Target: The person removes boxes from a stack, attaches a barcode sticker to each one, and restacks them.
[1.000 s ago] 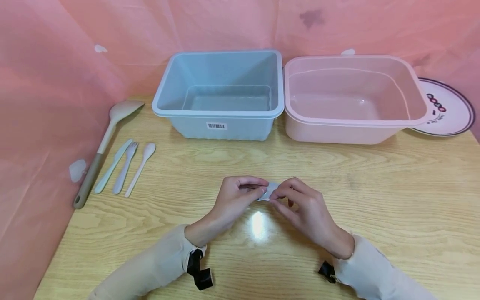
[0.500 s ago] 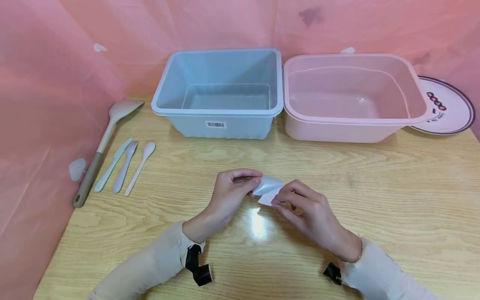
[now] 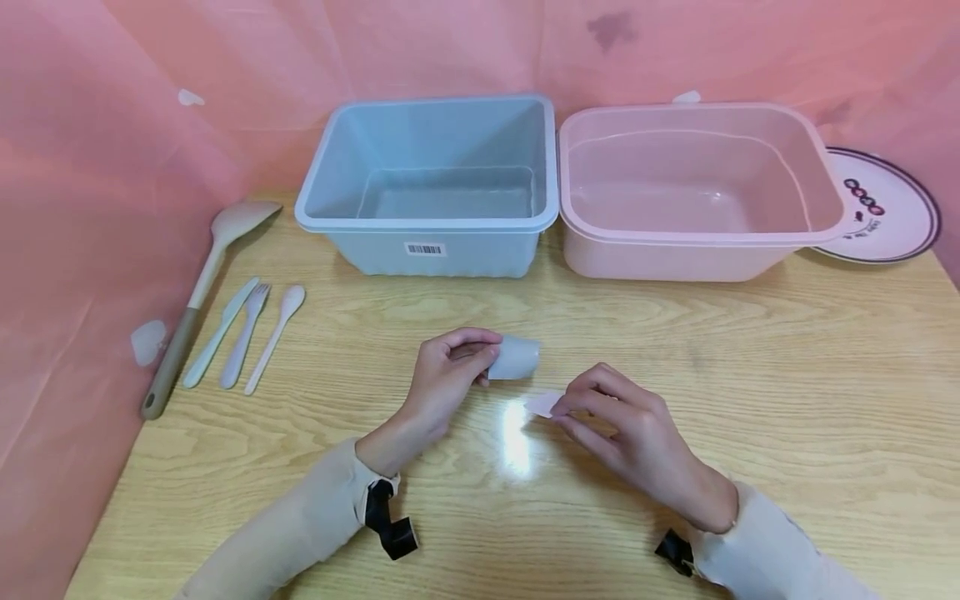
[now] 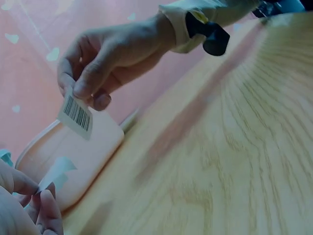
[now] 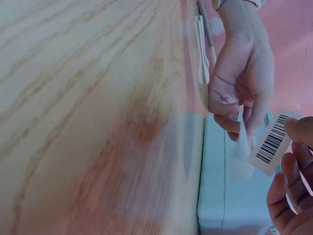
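Observation:
My left hand pinches a pale, curled piece of backing paper above the table's middle. Lower and to the right, my right hand pinches a small white barcode sticker by one end. Its printed bars show clearly in the right wrist view, where the sticker sits between thumb and fingers. The backing paper bends in a curve in the left wrist view. A gap separates paper and sticker in the head view.
Behind the hands stand a blue bin with a barcode label and a pink bin. A plate lies partly behind the pink one. At left lie a ladle-like utensil, a knife, a fork and a spoon.
The sticker has come away from the backing paper. My left hand has moved left and slightly up with the paper; my right hand has moved slightly right and down with the sticker.

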`<action>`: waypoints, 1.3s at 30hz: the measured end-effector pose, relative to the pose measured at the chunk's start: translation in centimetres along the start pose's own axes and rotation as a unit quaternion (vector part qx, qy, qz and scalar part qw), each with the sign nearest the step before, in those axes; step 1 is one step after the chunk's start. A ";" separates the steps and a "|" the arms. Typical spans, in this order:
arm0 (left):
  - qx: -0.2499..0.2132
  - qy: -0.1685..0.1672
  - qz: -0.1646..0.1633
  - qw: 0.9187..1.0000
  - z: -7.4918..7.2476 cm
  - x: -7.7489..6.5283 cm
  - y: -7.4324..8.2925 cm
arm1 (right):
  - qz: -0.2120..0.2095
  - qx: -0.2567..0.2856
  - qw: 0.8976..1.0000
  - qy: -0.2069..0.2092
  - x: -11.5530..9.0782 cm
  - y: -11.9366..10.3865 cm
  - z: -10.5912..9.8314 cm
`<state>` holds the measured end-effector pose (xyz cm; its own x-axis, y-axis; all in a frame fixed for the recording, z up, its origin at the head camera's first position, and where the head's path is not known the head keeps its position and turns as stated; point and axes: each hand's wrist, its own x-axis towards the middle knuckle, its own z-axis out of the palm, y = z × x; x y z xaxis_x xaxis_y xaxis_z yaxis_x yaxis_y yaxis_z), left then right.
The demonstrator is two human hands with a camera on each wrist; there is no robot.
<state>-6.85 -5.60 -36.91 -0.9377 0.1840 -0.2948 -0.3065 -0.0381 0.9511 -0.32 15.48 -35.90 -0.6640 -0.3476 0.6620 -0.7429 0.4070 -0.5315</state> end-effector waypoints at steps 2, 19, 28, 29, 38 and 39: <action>0.015 -0.003 0.007 1.000 0.0 0.0 -0.2 | -0.005 -0.003 1.000 0.006 0.0 0.0 0.0; 0.456 -0.022 0.220 0.862 -1.0 -1.5 1.2 | 0.039 -0.017 0.999 -0.009 -0.1 0.1 -0.5; 0.453 -0.115 0.412 0.783 0.9 -3.4 2.7 | 0.054 -0.027 0.998 -0.006 0.0 0.0 -0.7; 0.458 -0.116 0.422 0.774 1.1 -3.5 2.6 | 0.058 -0.027 0.998 -0.008 0.1 0.0 -0.7; 0.455 -0.110 0.446 0.763 1.8 -3.5 2.2 | 0.050 -0.014 0.998 0.019 0.2 -0.1 -1.0; 0.450 -0.107 0.445 0.767 1.9 -3.4 2.2 | 0.050 -0.016 0.998 0.026 0.2 0.0 -1.1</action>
<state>-4.05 -4.48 -33.69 -0.6318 0.6392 0.4385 0.7668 0.4326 0.4742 -0.32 16.29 -35.18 -0.7284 -0.2597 0.6341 -0.6700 0.4635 -0.5799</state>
